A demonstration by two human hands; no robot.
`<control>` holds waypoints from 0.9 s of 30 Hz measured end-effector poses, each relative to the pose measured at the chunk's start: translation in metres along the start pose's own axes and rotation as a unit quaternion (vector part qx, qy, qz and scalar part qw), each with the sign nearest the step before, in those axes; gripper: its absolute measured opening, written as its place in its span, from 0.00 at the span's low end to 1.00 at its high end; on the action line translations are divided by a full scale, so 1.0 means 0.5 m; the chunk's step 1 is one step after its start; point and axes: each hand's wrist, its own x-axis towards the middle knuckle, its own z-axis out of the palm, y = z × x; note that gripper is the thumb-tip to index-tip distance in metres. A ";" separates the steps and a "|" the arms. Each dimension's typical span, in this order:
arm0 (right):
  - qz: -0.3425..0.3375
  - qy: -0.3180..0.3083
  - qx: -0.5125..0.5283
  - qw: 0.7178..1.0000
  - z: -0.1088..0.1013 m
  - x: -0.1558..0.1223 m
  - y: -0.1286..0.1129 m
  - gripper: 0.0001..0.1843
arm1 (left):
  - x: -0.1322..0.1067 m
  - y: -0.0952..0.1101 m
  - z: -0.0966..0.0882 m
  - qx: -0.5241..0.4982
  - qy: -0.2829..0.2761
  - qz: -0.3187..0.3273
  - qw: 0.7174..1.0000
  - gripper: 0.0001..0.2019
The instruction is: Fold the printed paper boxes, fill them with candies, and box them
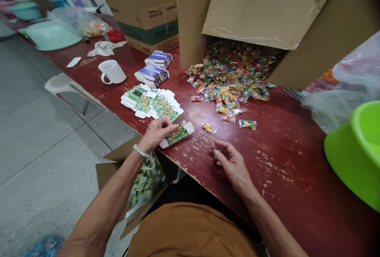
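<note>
My left hand (157,132) has its thumb and fingers closed on a small green printed candy box (179,134), with white end flaps, at the table's near edge. Part of the box is hidden by the fingers. To the right, my right hand (233,164) hovers low over the table, fingers loosely curved and apart, with nothing visible in it. Just beyond it lie a candy packet (208,127) and another clear packet (248,124). Flattened green cartons (154,102) are fanned in a stack behind my left hand.
Wrapped candies (234,67) spill from a large tipped cardboard box (255,19). At the left stand a white mug (112,71) and purple-white carton bundles (152,75). A green basin (356,150) is at right. Below the edge, an open carton (111,174) holds bagged green packs.
</note>
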 end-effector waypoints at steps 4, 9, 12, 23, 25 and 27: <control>-0.029 -0.028 0.087 0.995 0.051 0.007 -0.036 0.25 | -0.098 0.035 0.046 -0.194 -0.102 -0.065 0.974 0.19; -0.040 -0.078 0.056 0.995 0.053 -0.003 -0.071 0.14 | -0.164 0.038 0.076 -0.364 -0.367 -0.144 0.844 0.31; -0.041 -0.151 0.037 0.987 0.039 -0.016 -0.084 0.13 | -0.172 0.030 0.088 -0.378 -0.501 -0.156 0.763 0.31; -0.057 -0.163 0.073 0.982 0.023 -0.043 -0.086 0.31 | -0.192 0.048 0.102 -0.415 -0.436 -0.145 0.785 0.31; -0.065 -0.161 0.072 0.982 0.020 -0.045 -0.081 0.32 | -0.192 0.049 0.102 -0.412 -0.411 -0.139 0.801 0.28; -0.082 -0.153 0.061 0.983 0.018 -0.047 -0.076 0.31 | -0.192 0.051 0.103 -0.408 -0.383 -0.126 0.819 0.25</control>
